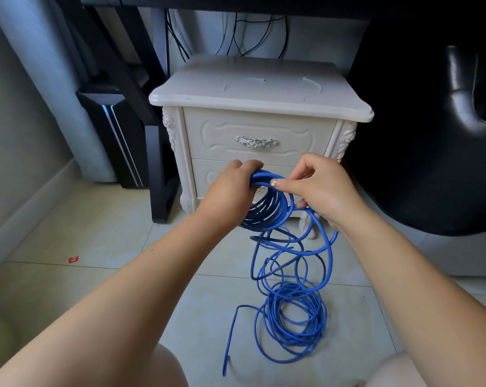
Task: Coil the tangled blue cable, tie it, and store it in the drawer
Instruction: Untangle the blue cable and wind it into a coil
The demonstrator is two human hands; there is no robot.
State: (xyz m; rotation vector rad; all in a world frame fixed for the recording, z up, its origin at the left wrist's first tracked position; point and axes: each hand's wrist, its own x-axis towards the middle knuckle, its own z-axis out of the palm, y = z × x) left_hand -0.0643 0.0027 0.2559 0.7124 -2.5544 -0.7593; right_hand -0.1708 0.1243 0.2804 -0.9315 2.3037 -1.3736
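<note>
Left hand: its fingers curl over the top of the gathered loops; the tips are hidden behind them.
Right hand: thumb and forefinger pinch one strand at the coil's top; the other fingers are tucked out of sight.
Blue cable: part is coiled between both hands, and the rest trails down into a loose tangle on the tiled floor.
Nightstand: the upper drawer is closed, and the lower one is mostly covered by the hands.
Right edge: a black chair, cut off.
</note>
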